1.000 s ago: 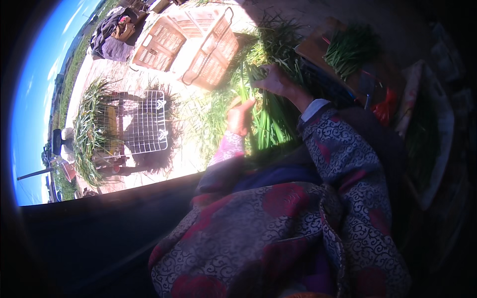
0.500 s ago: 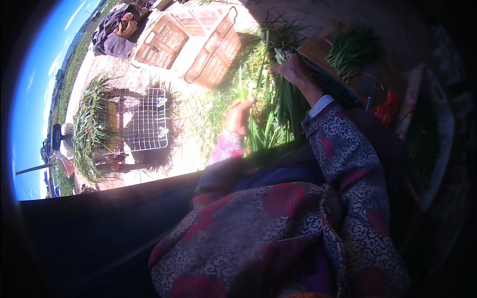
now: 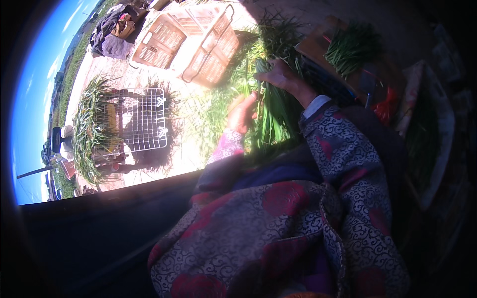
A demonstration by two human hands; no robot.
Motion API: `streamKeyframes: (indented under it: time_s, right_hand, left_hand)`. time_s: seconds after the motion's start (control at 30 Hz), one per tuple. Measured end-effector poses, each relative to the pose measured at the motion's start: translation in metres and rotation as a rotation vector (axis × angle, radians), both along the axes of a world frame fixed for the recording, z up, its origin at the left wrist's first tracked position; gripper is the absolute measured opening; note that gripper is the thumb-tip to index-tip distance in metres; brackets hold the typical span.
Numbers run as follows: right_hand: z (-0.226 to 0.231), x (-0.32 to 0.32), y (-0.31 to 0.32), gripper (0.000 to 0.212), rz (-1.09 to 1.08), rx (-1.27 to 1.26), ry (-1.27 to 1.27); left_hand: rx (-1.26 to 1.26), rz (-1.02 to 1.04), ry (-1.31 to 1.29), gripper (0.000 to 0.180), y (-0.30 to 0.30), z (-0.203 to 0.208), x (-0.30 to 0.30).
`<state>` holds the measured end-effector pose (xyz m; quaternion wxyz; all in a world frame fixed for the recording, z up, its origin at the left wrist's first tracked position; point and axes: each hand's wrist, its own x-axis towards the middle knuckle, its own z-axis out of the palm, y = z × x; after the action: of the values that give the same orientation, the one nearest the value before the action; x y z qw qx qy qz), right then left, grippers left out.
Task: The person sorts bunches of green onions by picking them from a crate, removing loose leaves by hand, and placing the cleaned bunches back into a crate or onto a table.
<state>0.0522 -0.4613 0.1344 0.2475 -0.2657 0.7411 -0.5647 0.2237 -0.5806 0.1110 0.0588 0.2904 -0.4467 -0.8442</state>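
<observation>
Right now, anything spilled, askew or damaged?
Mostly litter: loose green blades are strewn on the ground left of the left hand, outside the plastic crate. Long leaves hang untidily over the left end of the white wire rack. No damage visible; the far right is too dark to judge.

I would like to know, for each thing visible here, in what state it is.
Right hand: closed on the long leaves.
Left hand: fingers curled beside them, grip unclear.
Long leaves: gathered at the top, spreading below.
Slatted crate: open-topped.
White wire grid: leafy greens heaped at its left end.
Green bundle: lying in shade.
Red plastic: crumpled.
</observation>
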Motion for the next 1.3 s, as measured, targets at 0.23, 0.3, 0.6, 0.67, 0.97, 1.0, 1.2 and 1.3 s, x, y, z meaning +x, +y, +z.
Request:
streamKeyframes:
  time_s: [0.23, 0.3, 0.6, 0.67, 0.97, 1.0, 1.2, 1.3]
  right_hand:
    - [-0.005, 0.005, 0.002, 0.036, 0.223, -0.012, 0.043]
    - [-0.004, 0.006, 0.000, 0.033, 0.269, -0.005, 0.004]
    - [0.005, -0.002, 0.010, 0.031, 0.012, 0.013, -0.105]
    - [-0.002, -0.004, 0.007, 0.033, -0.059, -0.034, -0.120]
    - [-0.010, -0.004, 0.006, 0.053, 0.206, 0.155, 0.092]
    - [-0.008, -0.008, 0.009, 0.052, 0.202, 0.185, 0.059]
    - [-0.024, -0.044, 0.016, 0.064, -0.101, 0.391, 0.186]
    - [-0.001, -0.025, 0.031, 0.075, -0.190, 0.106, 0.209]
  left_hand:
    - [-0.090, 0.015, 0.002, 0.024, 0.004, 0.010, 0.002]
    - [-0.113, 0.002, 0.022, 0.024, 0.000, 0.006, 0.003]
    - [-0.130, -0.014, 0.026, 0.024, -0.002, 0.010, 0.005]
    - [-0.140, -0.005, 0.030, 0.024, -0.003, 0.008, 0.004]
    - [-0.130, 0.004, 0.032, 0.025, 0.004, 0.007, -0.002]
    - [-0.118, 0.010, 0.041, 0.025, 0.007, 0.009, -0.004]
    - [-0.137, 0.072, -0.019, 0.018, -0.004, 0.003, 0.014]
    - [-0.096, -0.003, -0.008, 0.024, 0.000, 0.002, 0.002]
